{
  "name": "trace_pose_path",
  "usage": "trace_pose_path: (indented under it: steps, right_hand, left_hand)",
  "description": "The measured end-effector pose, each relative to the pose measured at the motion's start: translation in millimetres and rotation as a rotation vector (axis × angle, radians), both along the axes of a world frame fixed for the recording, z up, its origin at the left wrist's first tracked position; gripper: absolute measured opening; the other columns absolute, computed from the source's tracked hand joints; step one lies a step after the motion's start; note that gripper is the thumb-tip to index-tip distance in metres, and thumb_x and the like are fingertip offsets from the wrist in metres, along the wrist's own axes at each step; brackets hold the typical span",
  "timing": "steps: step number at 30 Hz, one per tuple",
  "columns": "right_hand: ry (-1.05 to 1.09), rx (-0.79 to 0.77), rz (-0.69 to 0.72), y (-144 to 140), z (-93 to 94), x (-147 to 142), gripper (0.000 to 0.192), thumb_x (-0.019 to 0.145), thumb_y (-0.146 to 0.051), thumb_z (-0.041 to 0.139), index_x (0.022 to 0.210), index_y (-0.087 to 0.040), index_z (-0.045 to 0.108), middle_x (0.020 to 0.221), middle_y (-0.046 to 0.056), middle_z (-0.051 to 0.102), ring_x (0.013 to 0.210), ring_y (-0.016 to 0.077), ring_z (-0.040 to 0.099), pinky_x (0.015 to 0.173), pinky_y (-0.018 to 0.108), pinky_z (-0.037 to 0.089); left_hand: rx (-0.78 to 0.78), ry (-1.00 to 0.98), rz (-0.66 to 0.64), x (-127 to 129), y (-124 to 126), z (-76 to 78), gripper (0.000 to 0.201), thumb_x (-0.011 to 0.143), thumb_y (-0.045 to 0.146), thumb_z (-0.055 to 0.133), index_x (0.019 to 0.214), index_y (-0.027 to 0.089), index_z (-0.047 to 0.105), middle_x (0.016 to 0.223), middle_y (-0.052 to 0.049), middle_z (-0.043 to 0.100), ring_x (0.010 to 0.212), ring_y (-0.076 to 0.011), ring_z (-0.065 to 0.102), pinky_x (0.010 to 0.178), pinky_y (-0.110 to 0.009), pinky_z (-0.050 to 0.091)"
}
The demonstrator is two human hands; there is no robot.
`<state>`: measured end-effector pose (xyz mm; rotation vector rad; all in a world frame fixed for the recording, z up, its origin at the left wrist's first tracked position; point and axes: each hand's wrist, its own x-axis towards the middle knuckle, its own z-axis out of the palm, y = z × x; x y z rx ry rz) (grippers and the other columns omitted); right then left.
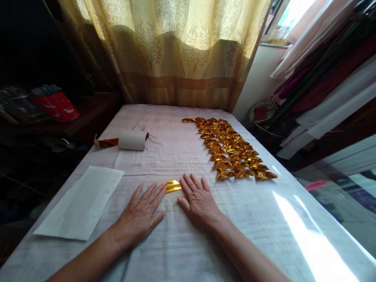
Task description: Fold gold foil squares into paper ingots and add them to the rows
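A small folded piece of gold foil paper [172, 186] lies flat on the cloth-covered table [176, 243] between my two hands. My left hand [143, 213] is spread palm down, its fingertips on the foil's left end. From the other side, my right hand [199, 200] lies flat with its fingers at the foil's right end. Both hands have their fingers stretched out, and neither grips anything. Rows of folded gold foil pieces [232, 147] stand at the back right of the table, beyond my right hand.
A pale roll [132, 141] with gold foil strips showing from it lies at the back left. Nearer is a white sheet of paper [82, 201]. A curtain [188, 55] hangs behind the table; clothes [329, 78] hang at right. A red container [57, 103] stands at left.
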<state>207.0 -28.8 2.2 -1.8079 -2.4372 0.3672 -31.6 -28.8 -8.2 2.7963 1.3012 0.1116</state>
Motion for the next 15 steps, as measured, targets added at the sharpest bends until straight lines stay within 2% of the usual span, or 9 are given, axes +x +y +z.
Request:
trace_pose_path:
  steps: [3, 6, 7, 9, 15]
  right_hand:
    - [0.003, 0.007, -0.009, -0.9, -0.4, -0.6, 0.06, 0.1, -0.05, 0.041, 0.152, -0.022, 0.036, 0.161, 0.007, 0.025, 0.15, 0.0296, 0.02, 0.12, 0.058, 0.012]
    - [0.013, 0.032, -0.014, -1.6, -2.3, -0.9, 0.06, 0.099, -0.051, 0.042, 0.152, -0.022, 0.037, 0.16, 0.007, 0.028, 0.149, 0.0302, 0.022, 0.119, 0.059, 0.013]
    - [0.017, 0.043, -0.015, -1.7, -3.1, -0.8, 0.06, 0.099, -0.051, 0.042, 0.151, -0.022, 0.037, 0.16, 0.007, 0.028, 0.149, 0.0303, 0.022, 0.119, 0.059, 0.014]
    - [0.025, 0.061, -0.014, -1.9, -4.8, -0.6, 0.06, 0.099, -0.052, 0.042, 0.151, -0.022, 0.038, 0.16, 0.008, 0.028, 0.149, 0.0303, 0.022, 0.119, 0.059, 0.014]
    - [0.038, 0.076, -0.011, -1.8, -7.0, 0.3, 0.06, 0.099, -0.052, 0.043, 0.151, -0.023, 0.038, 0.16, 0.008, 0.03, 0.149, 0.0305, 0.023, 0.119, 0.059, 0.015]
  left_hand:
    - [0.051, -0.089, 0.031, 4.5, 3.8, 9.5, 0.049, 0.1, 0.048, 0.038, 0.142, 0.025, 0.051, 0.144, -0.005, 0.057, 0.136, -0.0259, 0.045, 0.118, -0.048, 0.017]
    - [0.074, -0.217, 0.097, 17.7, 14.2, 19.8, 0.032, 0.101, 0.037, 0.042, 0.116, 0.023, 0.067, 0.118, -0.006, 0.071, 0.11, -0.0221, 0.061, 0.105, -0.044, 0.035]
    - [0.052, -0.233, 0.124, 22.8, 17.8, 22.7, 0.027, 0.099, 0.036, 0.048, 0.11, 0.022, 0.068, 0.112, -0.006, 0.072, 0.103, -0.0218, 0.062, 0.097, -0.041, 0.041]
    - [0.028, -0.233, 0.181, 32.6, 24.0, 27.2, 0.022, 0.095, 0.036, 0.055, 0.107, 0.021, 0.067, 0.105, -0.006, 0.071, 0.099, -0.0229, 0.062, 0.089, -0.039, 0.043]
    - [-0.011, -0.24, 0.251, 54.6, 35.1, 32.6, 0.021, 0.091, 0.04, 0.062, 0.102, 0.023, 0.068, 0.098, -0.005, 0.068, 0.094, -0.0232, 0.06, 0.083, -0.037, 0.041]
